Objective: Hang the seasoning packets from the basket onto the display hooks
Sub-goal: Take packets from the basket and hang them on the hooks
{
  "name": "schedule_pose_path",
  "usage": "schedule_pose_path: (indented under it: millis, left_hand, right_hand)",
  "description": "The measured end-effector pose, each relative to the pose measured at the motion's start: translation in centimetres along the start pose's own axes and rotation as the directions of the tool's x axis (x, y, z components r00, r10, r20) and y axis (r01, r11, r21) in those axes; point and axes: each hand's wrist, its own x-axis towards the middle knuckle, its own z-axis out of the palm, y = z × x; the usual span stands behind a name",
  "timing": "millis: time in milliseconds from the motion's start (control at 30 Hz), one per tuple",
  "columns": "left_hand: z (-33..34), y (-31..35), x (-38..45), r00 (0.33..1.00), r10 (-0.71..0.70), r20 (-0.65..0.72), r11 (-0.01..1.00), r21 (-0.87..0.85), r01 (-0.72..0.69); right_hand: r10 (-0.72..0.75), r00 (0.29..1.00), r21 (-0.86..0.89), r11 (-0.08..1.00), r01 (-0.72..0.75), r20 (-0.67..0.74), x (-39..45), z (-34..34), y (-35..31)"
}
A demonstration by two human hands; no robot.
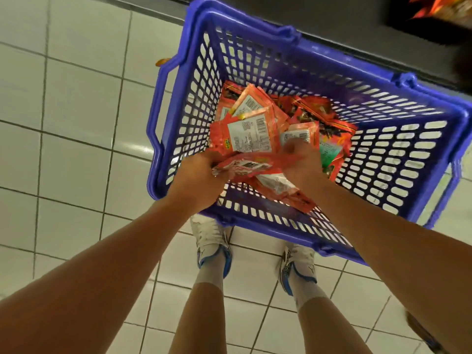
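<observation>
A blue plastic basket (255,62) stands on the tiled floor, holding several red-orange seasoning packets (251,131), some lying with their white label backs up. Both my hands reach down into it at its near side. My left hand (198,175) grips the left end of a small stack of red packets (245,166). My right hand (300,162) grips the same stack at its right end, its fingers curled over the packets. No display hooks are in view.
White floor tiles (76,123) surround the basket. My two feet in white shoes (213,241) stand just behind its near rim. A dark shelf base (332,26) runs along the top, with a blurred dark and orange package (439,8) at the top right.
</observation>
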Motion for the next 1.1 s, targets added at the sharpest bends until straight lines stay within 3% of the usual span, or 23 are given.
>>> schedule_pose_path:
  millis: [33,67,133,200,267,400,500,567,667,733,767,833,933,1100]
  left_hand:
    - [-0.2,-0.6,0.3,0.998,-0.058,-0.034,0.998,-0.007,0.058]
    - [-0.2,-1.1,0.7,0.990,-0.111,-0.082,0.994,-0.031,0.109]
    - [0.0,-1.8,1.4,0.975,-0.160,-0.153,0.985,-0.090,0.148]
    - [0.5,-1.9,1.9,0.976,-0.158,-0.152,0.984,-0.106,0.142]
    - [1.0,-2.0,2.2,0.972,-0.167,-0.164,0.984,-0.097,0.152]
    - [1.1,-2.4,2.1,0.955,-0.223,-0.195,0.969,-0.154,0.194]
    - [0.8,-1.5,1.6,0.949,-0.246,-0.195,0.950,-0.244,0.196]
    - [0.3,-0.6,1.4,0.937,-0.294,-0.187,0.916,-0.336,0.220]
    - [-0.4,0.7,0.7,0.928,-0.357,-0.108,0.820,-0.511,0.257]
    - [-1.6,2.4,-0.2,0.935,-0.352,-0.045,0.754,-0.605,0.254]
    - [-2.3,3.4,-0.8,0.943,-0.333,-0.017,0.725,-0.643,0.245]
    - [-4.1,5.4,-2.2,0.957,-0.287,0.042,0.668,-0.707,0.231]
    - [-7.8,9.2,-5.3,0.971,-0.208,0.118,0.595,-0.772,0.221]
    - [-15.1,15.9,-11.8,0.993,-0.086,0.084,0.579,-0.807,0.119]
  right_hand:
    - [-0.224,0.973,-0.282,0.939,0.198,-0.063,1.1,0.6,-0.4]
    - [-0.400,0.916,-0.462,0.813,0.355,0.000,2.1,1.3,-0.7]
    - [-0.558,0.795,-0.695,0.474,0.541,0.238,3.6,3.2,-1.5]
    - [-0.529,0.727,-0.808,0.125,0.577,0.438,4.6,5.4,-2.1]
    - [-0.454,0.751,-0.832,0.037,0.553,0.479,5.5,6.4,-1.9]
    - [-0.526,0.754,-0.840,0.127,0.527,0.394,5.9,4.2,-0.6]
    - [-0.593,0.747,-0.797,0.275,0.538,0.300,5.6,0.5,0.1]
    - [-0.607,0.773,-0.726,0.447,0.523,0.184,5.2,-2.0,0.0]
    - [-0.502,0.862,-0.359,0.819,0.448,-0.069,3.6,-5.2,-1.1]
    - [-0.289,0.953,0.053,0.954,0.294,-0.091,1.6,-7.5,-2.0]
    - [-0.192,0.981,0.251,0.948,0.194,-0.033,0.2,-8.7,-2.5]
    - [-0.175,0.984,0.427,0.893,0.140,0.043,-3.4,-11.1,-3.6]
    - [-0.280,0.960,0.408,0.879,0.246,0.023,-9.7,-14.9,-6.2]
    - [-0.401,0.908,0.253,0.872,0.419,-0.120,-18.5,-22.2,-11.8]
